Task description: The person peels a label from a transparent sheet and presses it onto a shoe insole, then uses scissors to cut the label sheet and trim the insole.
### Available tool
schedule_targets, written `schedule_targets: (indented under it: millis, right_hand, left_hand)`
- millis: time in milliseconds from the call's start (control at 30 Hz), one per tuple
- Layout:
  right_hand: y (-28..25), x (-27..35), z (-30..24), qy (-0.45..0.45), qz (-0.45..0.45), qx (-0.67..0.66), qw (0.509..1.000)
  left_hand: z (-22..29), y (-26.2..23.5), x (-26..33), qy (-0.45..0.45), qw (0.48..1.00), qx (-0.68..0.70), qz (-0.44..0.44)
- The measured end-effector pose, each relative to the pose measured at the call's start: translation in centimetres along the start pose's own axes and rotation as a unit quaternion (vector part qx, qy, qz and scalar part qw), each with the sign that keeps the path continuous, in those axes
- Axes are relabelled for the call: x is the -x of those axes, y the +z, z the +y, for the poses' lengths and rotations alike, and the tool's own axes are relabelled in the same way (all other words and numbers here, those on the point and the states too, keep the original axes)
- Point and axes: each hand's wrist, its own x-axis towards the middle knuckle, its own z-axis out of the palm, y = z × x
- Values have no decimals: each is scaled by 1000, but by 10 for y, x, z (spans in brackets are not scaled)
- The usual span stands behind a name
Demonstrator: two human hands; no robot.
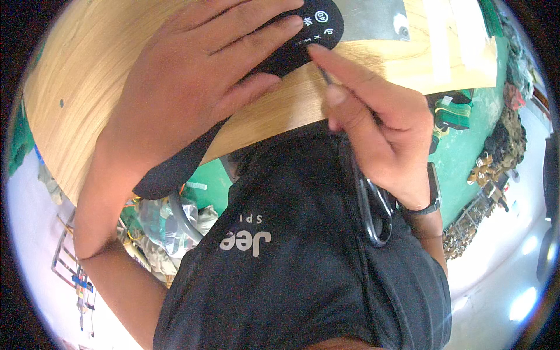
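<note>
Left hand: the left hand lies flat and spread, fingers extended, pressing down on a black oblong panel with white symbols; it grips nothing, only holds the panel steady.
Right hand: the right hand is closed in a pinch around a thin dark tool, forefinger stretched along it, the tip touching the near edge of the panel.
Panel: rests on a light wooden surface, toward its far side, partly hidden under the left fingers.
Behind the panel: a grey sheet lies just beyond it on the wood.
Wrist: a dark watch sits on the right wrist.
Floor: green, with cluttered parts to the right.
Progress: judged as mid-work; the tool is at the panel's edge, and no finished result can be made out.
</note>
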Motion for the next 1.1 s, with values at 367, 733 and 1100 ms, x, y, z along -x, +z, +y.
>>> schedule_targets:
  millis: [367,733,1100]
  right_hand:
    - [0,2,-3,45,26,-22,998]
    - [0,2,1,33,36,-35,998]
    - [0,0,-8,62,56,-38,996]
  left_hand:
    - [2,1,1,4,999,21,26]
    - [6,-4,0,-16,1000,24,2]
    - [3,4,3,3,1000,-19,17]
